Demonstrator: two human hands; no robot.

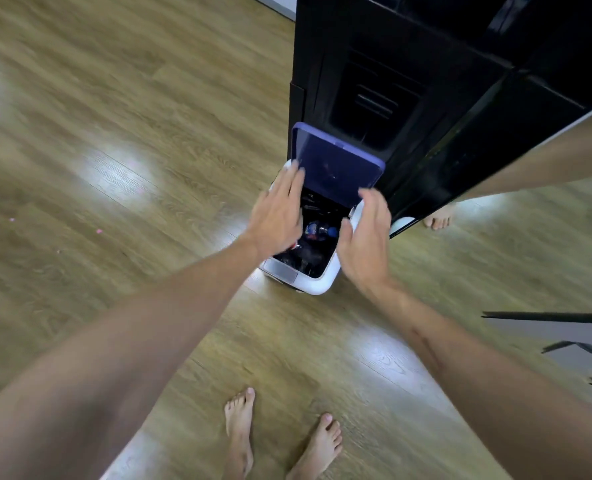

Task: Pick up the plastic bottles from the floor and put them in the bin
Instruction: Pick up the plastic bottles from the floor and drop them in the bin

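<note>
Both hands hold nothing: the left hand [276, 212] with fingers straight, the right hand [367, 237] loosely cupped. Between and below them gapes the white bin [317, 285], purple lid [336, 161] raised, bottles [322, 232] dimly visible inside. A black cabinet [408, 81] stands just beyond.

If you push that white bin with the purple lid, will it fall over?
Probably it slides rather than tips: the bin sits on smooth, shiny floor. It looks like light plastic, so a nudge should move it. The raised lid may flap or drop shut. Both the left hand and right hand hover open beside it.
</note>
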